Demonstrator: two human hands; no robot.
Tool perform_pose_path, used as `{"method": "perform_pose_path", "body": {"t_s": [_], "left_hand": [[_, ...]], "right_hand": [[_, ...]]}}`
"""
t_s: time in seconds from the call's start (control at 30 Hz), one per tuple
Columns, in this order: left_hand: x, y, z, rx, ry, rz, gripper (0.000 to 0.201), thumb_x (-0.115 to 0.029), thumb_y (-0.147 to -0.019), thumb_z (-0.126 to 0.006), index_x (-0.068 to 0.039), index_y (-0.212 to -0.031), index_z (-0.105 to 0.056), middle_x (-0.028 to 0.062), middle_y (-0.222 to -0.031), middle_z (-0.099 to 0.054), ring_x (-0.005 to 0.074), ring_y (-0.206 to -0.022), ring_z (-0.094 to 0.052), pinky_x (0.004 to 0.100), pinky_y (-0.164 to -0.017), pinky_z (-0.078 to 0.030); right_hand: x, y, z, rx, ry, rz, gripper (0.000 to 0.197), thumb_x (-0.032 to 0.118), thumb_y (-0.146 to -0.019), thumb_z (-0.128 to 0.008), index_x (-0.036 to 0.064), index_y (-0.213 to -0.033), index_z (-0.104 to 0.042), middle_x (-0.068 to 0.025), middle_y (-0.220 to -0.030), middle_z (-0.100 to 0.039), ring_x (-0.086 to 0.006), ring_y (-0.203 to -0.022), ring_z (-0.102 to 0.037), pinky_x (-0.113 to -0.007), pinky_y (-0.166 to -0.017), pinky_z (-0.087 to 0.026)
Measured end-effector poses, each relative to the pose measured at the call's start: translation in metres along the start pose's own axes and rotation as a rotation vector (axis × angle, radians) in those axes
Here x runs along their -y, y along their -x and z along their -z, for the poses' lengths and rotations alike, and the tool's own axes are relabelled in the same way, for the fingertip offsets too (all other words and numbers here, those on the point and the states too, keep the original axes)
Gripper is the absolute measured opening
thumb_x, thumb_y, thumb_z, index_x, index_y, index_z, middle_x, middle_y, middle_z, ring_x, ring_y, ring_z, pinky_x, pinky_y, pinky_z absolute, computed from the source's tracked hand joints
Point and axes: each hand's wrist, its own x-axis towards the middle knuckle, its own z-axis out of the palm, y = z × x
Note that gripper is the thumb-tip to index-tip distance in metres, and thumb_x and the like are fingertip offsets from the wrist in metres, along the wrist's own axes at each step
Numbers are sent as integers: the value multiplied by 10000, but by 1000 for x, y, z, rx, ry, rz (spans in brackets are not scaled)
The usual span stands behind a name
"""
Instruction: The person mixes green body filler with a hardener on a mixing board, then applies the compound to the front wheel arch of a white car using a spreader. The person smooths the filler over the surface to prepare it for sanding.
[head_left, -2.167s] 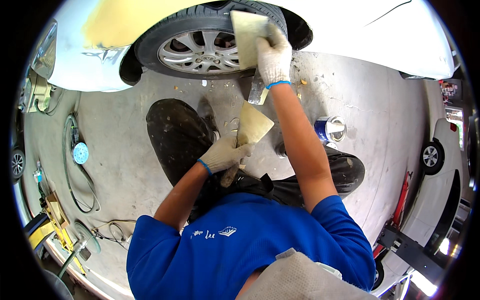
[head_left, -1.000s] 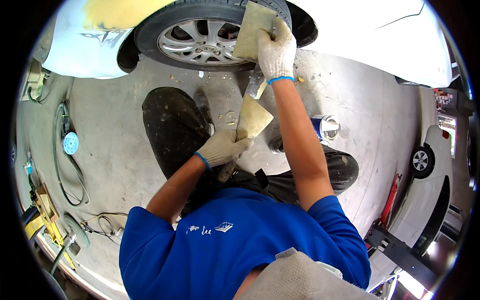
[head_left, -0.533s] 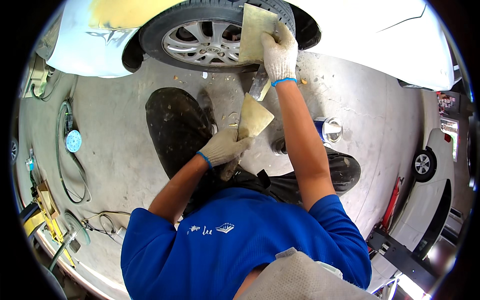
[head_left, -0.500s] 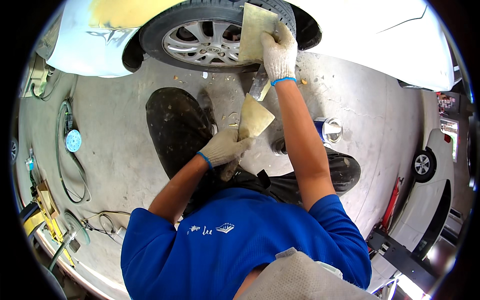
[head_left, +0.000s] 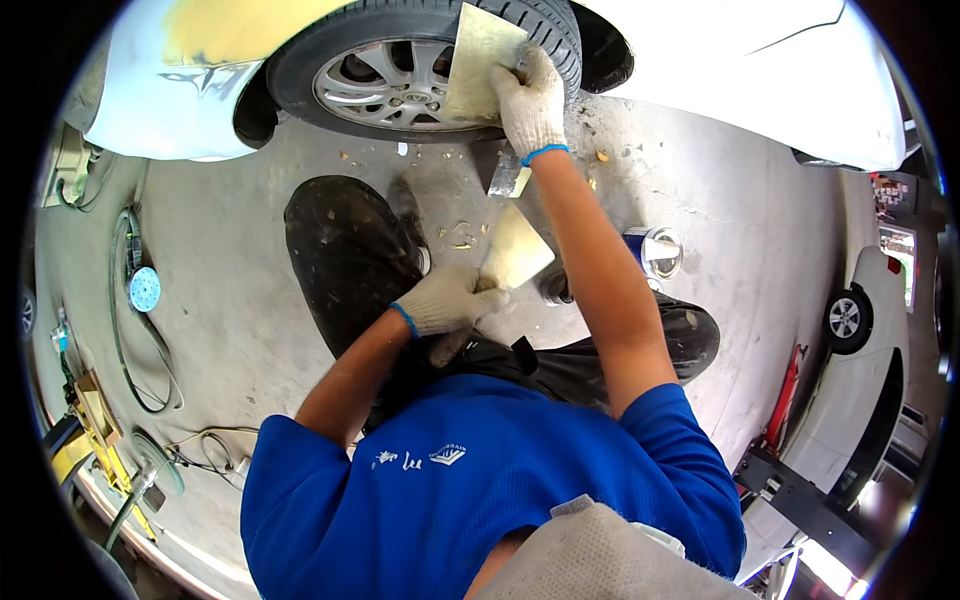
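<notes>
My left hand (head_left: 445, 300), in a pale knit glove with a blue cuff, is closed round a putty knife (head_left: 516, 250). Its broad blade is coated pale yellow, and a dark handle end pokes out below the glove. Higher up, my gloved right hand (head_left: 532, 105) grips the edge of a flat, pale yellow square plate (head_left: 482, 65) in front of the car wheel (head_left: 395, 90). A metal blade (head_left: 510, 176) shows just below the right glove; whether that hand holds it too, I cannot tell.
A light car body (head_left: 690, 60) with a yellowish patch (head_left: 235, 30) spans the far side. An open can (head_left: 658, 252) stands right of my right forearm. Leftward lie a hose (head_left: 118, 300) and a blue sanding disc (head_left: 144, 289). A white car (head_left: 850, 400) is at right.
My right hand and the square plate have shifted slightly left, along with the metal blade. The putty knife's blade has turned a little and sits slightly lower.
</notes>
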Motion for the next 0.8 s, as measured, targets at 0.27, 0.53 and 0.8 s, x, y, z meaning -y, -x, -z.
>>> {"method": "perform_pose_path", "body": {"t_s": [0.27,0.53,0.8], "left_hand": [[-3,2,0,-17,-114,4,390,-379,-930,-618,-25,-771,-655,29,-656,-627,118,-588,-585,293,-609,-476],[0,-1,0,-49,-111,-9,388,-388,-950,-614,-31,-808,-665,18,-668,-628,107,-579,-581,275,-596,-476],[-1,1,2,-38,-124,-35,390,-373,-961,-599,-26,-793,-654,16,-662,-620,111,-575,-580,274,-588,-478]], "right_hand": [[7,7,22,-170,24,104,439,69,-878,-610,-107,-1272,-529,-165,-946,-680,-164,-843,-630,-299,-771,-517],[11,21,16,-207,271,119,452,89,-862,-622,-116,-1259,-558,-159,-983,-692,-141,-868,-629,-283,-767,-517],[44,25,-1,-254,491,216,382,109,-864,-576,-73,-1198,-605,-212,-903,-694,-266,-787,-685,-343,-759,-536]]}}
